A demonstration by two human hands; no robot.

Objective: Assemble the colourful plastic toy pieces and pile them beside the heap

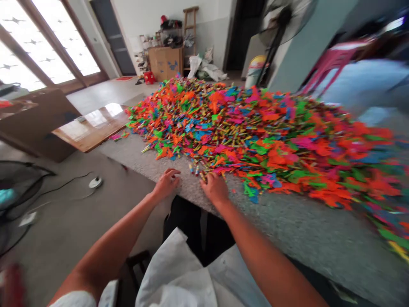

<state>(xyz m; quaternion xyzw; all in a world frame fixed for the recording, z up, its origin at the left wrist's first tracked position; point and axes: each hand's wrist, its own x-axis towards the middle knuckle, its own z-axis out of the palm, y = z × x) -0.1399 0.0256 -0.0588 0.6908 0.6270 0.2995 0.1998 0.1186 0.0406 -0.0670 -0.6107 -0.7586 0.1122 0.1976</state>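
Observation:
A large heap of small striped tubes and bright orange, green, pink and blue flat cut-out pieces [223, 123] covers much of the grey speckled table [287, 217]. At the near edge, my right hand [215, 188] has its thumb and fingers closed on a small striped tube [203, 176]. A few more striped tubes [191, 168] lie just beyond its fingertips. To the left, my left hand [167, 184] hovers or rests by the table edge with loosely curved fingers, a gap between them and the thumb. Nothing shows in it.
A glossy wooden board [92, 128] adjoins the table at the left. A cable with a white round plug piece [95, 182] lies on the floor. Beyond stand a cardboard box [166, 63], a standing fan [283, 19], a white bucket [254, 71] and a pink stool [338, 59].

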